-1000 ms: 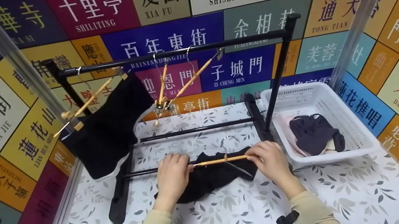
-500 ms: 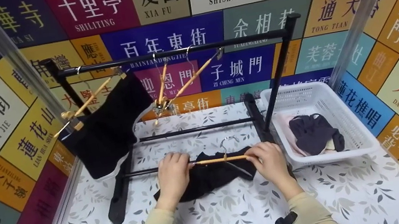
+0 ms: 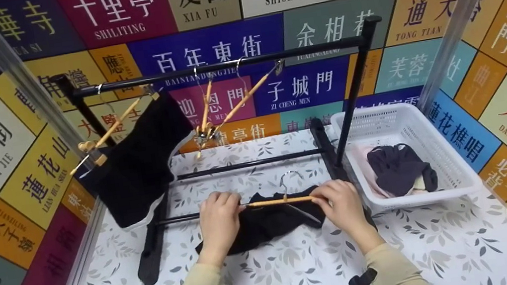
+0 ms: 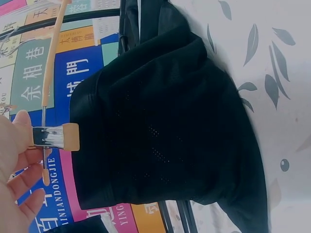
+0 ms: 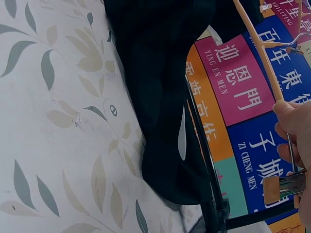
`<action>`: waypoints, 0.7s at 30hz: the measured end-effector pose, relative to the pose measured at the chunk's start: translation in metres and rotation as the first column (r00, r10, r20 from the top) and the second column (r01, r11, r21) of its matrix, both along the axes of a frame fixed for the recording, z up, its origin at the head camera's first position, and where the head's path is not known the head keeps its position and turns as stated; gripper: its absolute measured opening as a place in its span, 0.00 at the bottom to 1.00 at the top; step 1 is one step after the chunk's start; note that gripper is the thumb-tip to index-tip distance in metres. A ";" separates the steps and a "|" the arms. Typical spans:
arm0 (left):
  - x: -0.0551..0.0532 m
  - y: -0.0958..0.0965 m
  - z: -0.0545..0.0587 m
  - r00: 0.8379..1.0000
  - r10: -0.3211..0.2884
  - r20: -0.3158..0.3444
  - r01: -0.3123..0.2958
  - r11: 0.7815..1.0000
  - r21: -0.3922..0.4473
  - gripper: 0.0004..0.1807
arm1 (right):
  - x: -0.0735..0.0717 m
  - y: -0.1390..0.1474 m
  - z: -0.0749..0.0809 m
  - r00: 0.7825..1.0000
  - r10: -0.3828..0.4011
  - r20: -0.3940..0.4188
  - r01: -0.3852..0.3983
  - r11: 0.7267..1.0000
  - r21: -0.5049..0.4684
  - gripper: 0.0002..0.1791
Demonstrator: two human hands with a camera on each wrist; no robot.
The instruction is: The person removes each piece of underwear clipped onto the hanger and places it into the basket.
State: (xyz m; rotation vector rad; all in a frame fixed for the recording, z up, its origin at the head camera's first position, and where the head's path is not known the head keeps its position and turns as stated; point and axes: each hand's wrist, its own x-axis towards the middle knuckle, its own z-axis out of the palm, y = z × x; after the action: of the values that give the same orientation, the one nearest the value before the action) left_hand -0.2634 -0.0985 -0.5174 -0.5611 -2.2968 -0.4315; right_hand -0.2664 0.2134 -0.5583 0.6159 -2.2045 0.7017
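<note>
Low over the table, both hands hold a wooden clip hanger (image 3: 272,202) with a metal hook. My left hand (image 3: 220,223) pinches the clip (image 4: 60,137) at its left end, and that clip bites the edge of a black garment (image 4: 160,131). At the other end my right hand (image 3: 343,204) grips the bar, thumb on the wood. The right clip (image 5: 282,187) stands apart from the garment, whose right side droops onto the patterned table. A white lining shows through an opening there.
A black rack (image 3: 222,69) stands behind the hands. On it hang a black garment with white trim (image 3: 137,170) at left and bare clip hangers (image 3: 228,108). At right, a white basket (image 3: 457,162) holds dark clothing (image 3: 400,168) and pale cloth.
Both hands and the hanger have risen very slightly in the head view, the black garment along with them. Their grips look the same.
</note>
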 end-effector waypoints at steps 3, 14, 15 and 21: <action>-0.001 -0.001 0.000 1.000 -0.007 -0.008 0.007 1.000 0.008 0.10 | 0.000 0.000 0.000 1.000 0.002 -0.005 -0.002 1.000 0.000 0.08; -0.001 -0.003 0.002 0.997 -0.041 -0.060 0.042 0.999 0.015 0.10 | -0.001 0.000 0.000 1.000 0.001 0.002 -0.001 1.000 -0.012 0.07; -0.001 -0.003 0.002 0.997 -0.042 -0.059 0.043 0.999 0.013 0.11 | -0.001 0.000 0.000 1.000 0.001 0.000 -0.001 1.000 -0.012 0.07; -0.001 -0.003 -0.001 0.998 -0.042 -0.042 0.042 0.999 0.006 0.12 | 0.000 0.001 0.001 1.000 -0.003 0.009 0.003 1.000 -0.005 0.08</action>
State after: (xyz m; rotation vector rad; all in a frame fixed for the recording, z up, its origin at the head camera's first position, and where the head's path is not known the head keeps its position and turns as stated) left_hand -0.2648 -0.1011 -0.5183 -0.6108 -2.2462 -0.4435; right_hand -0.2662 0.2140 -0.5577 0.6083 -2.2106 0.7096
